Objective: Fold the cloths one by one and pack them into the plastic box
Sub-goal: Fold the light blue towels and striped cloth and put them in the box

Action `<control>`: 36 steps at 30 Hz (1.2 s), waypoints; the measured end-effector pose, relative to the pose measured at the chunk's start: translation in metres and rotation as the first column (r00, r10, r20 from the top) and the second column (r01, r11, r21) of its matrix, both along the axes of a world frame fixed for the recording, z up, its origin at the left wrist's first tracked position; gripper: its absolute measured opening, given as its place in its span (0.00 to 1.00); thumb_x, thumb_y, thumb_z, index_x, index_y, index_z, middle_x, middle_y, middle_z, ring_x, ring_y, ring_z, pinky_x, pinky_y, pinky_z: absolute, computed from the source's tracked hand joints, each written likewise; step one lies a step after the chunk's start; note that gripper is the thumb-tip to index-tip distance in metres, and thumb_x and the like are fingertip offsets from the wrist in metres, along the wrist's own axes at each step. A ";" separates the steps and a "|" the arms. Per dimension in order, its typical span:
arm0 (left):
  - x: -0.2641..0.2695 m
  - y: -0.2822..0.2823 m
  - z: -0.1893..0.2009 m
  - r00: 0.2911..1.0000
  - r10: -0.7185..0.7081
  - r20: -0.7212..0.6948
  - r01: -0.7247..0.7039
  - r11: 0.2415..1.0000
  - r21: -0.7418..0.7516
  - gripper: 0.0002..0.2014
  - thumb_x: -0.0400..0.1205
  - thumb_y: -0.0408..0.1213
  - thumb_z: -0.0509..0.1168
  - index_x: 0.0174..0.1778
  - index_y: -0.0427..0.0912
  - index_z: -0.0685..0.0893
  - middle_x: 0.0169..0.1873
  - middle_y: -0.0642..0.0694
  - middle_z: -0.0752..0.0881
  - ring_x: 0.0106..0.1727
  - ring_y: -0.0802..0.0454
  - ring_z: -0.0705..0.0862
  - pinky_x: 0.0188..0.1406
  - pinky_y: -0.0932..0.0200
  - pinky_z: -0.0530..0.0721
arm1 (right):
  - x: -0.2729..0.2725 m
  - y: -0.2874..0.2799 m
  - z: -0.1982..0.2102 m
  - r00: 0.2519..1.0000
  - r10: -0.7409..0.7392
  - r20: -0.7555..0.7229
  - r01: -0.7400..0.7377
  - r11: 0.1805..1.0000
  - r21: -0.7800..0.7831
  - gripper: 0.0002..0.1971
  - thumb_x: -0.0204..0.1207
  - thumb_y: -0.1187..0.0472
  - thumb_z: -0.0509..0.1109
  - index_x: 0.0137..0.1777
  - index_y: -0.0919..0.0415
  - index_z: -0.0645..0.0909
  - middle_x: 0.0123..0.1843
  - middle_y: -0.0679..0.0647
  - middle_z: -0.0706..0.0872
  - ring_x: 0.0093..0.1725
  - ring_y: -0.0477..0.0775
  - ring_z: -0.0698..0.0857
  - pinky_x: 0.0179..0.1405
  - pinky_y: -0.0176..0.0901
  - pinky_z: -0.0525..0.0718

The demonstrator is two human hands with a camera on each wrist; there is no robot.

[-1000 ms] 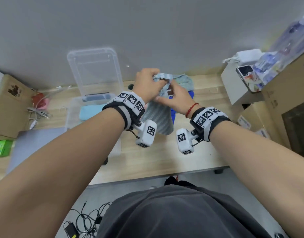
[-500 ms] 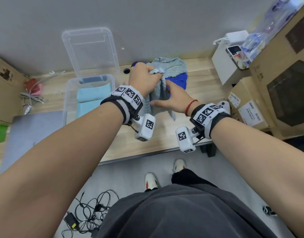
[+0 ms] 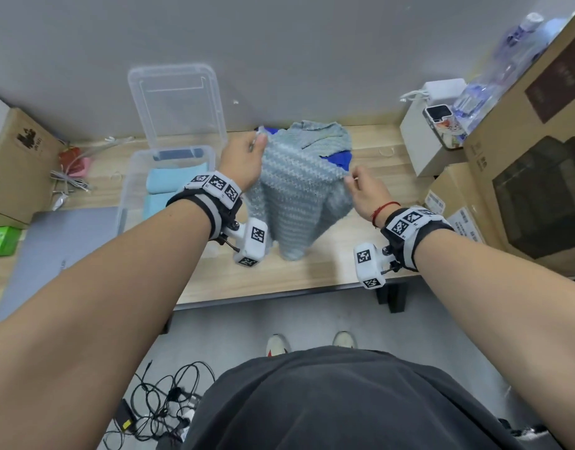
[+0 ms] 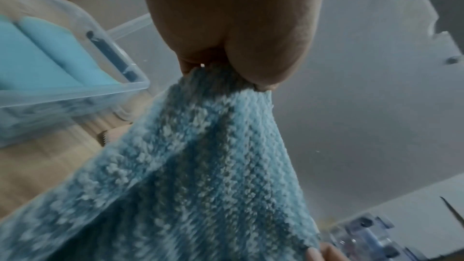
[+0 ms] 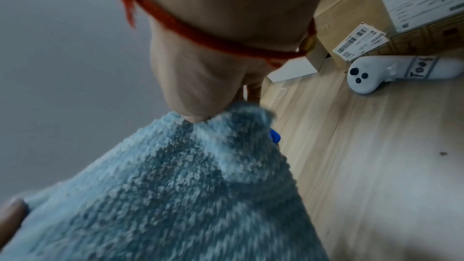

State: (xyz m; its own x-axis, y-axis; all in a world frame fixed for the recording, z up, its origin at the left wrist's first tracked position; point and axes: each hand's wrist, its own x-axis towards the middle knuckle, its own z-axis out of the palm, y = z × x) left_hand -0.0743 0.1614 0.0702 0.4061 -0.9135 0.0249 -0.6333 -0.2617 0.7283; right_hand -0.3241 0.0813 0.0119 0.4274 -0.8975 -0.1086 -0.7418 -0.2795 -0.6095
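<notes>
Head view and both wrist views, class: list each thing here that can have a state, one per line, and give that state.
Striped cloth: unfolded, held up by two corners.
Left hand: pinches one corner.
Right hand: pinches the other corner.
Plastic box: open, folded light blue cloths inside.
Lid: off, leaning on the wall.
Blue cloth: unfolded, on the table.

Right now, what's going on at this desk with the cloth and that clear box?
A person is folding cloths and packing them into a plastic box. At this moment the left hand and the right hand each pinch a top corner of a grey-blue striped cloth, holding it spread above the wooden desk. More cloths, one bright blue, lie piled behind it. The open plastic box on the left already holds folded light-blue cloths; its lid leans against the wall.
</notes>
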 end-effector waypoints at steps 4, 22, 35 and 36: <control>0.003 0.007 -0.012 0.998 0.001 0.068 -0.005 0.998 0.057 0.20 0.90 0.44 0.50 0.42 0.33 0.78 0.34 0.42 0.77 0.38 0.47 0.75 0.36 0.55 0.66 | -0.011 -0.009 0.005 0.999 -0.014 0.039 0.015 1.000 -0.027 0.13 0.85 0.49 0.60 0.46 0.58 0.75 0.35 0.50 0.80 0.36 0.53 0.78 0.38 0.45 0.70; 0.037 -0.018 -0.006 0.955 0.297 -0.010 -0.296 0.953 0.068 0.17 0.90 0.44 0.50 0.41 0.38 0.74 0.31 0.48 0.73 0.39 0.47 0.73 0.41 0.55 0.71 | 0.005 -0.063 0.040 0.921 -0.156 0.356 0.111 0.983 0.144 0.15 0.74 0.43 0.73 0.37 0.54 0.83 0.35 0.49 0.85 0.35 0.45 0.80 0.37 0.44 0.83; 0.011 0.003 -0.064 0.932 0.260 -0.251 -0.232 0.963 0.135 0.17 0.88 0.44 0.52 0.35 0.42 0.74 0.32 0.48 0.74 0.37 0.52 0.72 0.37 0.60 0.69 | -0.016 -0.044 -0.030 0.870 -0.423 0.253 0.383 0.903 0.195 0.31 0.72 0.31 0.59 0.30 0.63 0.71 0.30 0.54 0.70 0.33 0.50 0.69 0.34 0.44 0.70; 0.005 0.012 -0.077 0.941 0.247 -0.230 -0.211 0.962 0.170 0.17 0.88 0.44 0.52 0.39 0.40 0.78 0.35 0.47 0.77 0.39 0.52 0.74 0.36 0.61 0.70 | -0.023 -0.037 -0.047 0.875 -0.435 0.214 0.392 0.894 0.214 0.31 0.72 0.32 0.60 0.30 0.62 0.71 0.30 0.54 0.70 0.33 0.50 0.69 0.34 0.45 0.71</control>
State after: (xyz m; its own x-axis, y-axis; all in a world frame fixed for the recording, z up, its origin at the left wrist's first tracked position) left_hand -0.0695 0.1737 -0.0065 0.5817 -0.7816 -0.2251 -0.3492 -0.4899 0.7988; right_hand -0.3473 0.0443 -0.0348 0.0525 -0.9775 -0.2041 -0.5847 0.1356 -0.7998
